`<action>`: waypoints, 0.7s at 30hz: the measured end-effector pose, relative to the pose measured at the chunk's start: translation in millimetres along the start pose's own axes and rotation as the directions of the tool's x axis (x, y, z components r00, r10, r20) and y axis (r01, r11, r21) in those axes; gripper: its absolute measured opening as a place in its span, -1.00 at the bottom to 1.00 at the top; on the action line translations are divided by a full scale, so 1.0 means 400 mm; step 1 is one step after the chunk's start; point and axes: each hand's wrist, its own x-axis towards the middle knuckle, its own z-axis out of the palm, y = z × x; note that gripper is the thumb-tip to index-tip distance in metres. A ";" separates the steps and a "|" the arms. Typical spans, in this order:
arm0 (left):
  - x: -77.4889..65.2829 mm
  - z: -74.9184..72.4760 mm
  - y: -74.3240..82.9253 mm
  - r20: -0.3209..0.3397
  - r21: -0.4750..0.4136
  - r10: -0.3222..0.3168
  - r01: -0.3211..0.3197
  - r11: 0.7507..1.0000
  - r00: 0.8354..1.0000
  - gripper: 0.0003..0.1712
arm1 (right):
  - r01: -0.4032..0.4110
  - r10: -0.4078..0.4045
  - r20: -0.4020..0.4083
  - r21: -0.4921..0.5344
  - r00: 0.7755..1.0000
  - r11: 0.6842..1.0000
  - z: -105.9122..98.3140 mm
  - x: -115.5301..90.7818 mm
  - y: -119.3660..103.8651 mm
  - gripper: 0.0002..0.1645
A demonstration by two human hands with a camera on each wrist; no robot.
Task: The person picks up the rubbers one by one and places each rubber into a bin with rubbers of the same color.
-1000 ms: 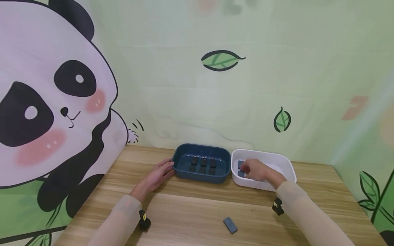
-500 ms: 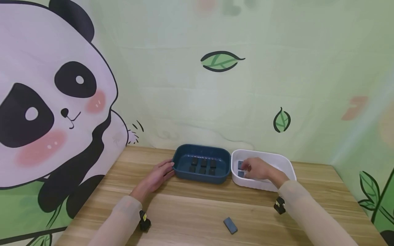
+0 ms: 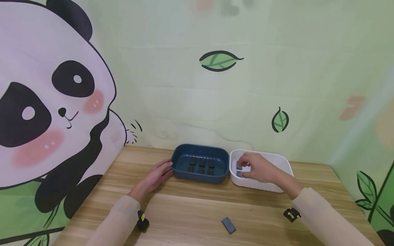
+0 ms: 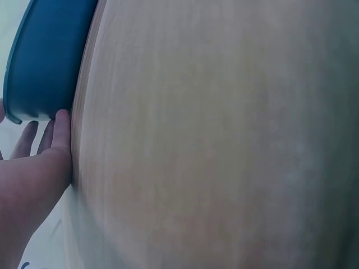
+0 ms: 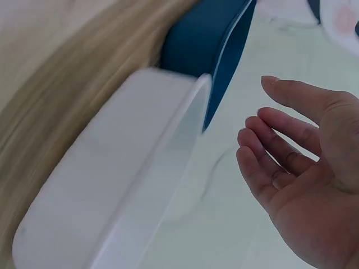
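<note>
My left hand [image 3: 156, 176] rests its fingertips against the left end of the dark blue tray [image 3: 198, 177], fingers mostly straight. The left wrist view shows them touching the tray's outer wall [image 4: 50, 67]. Several small black blocks [image 3: 202, 162] lie inside it in two rows. Over the left part of the white tray [image 3: 257, 184] is my right hand [image 3: 261, 167], thumb and fingers apart. Nothing sits between them in the right wrist view, where the hand [image 5: 303, 162] hovers above the rim. Blue-grey blocks [image 3: 238, 174] lie under it in the white tray, partly hidden.
A single blue-grey block [image 3: 228, 225] lies on the wooden table [image 3: 184, 212] near its front. Both trays stand side by side at the back, close to a cloth backdrop [image 3: 184, 102] printed with a panda and leaves.
My right hand has lifted slightly out of the white tray, and its thumb and fingers have spread apart. The left hand stays at the blue tray.
</note>
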 end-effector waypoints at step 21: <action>-0.006 0.001 0.003 0.009 -0.001 0.002 -0.002 1.000 1.000 -0.32 | 0.163 -0.167 0.248 0.037 0.954 0.986 0.210 -0.125 -0.131 -0.57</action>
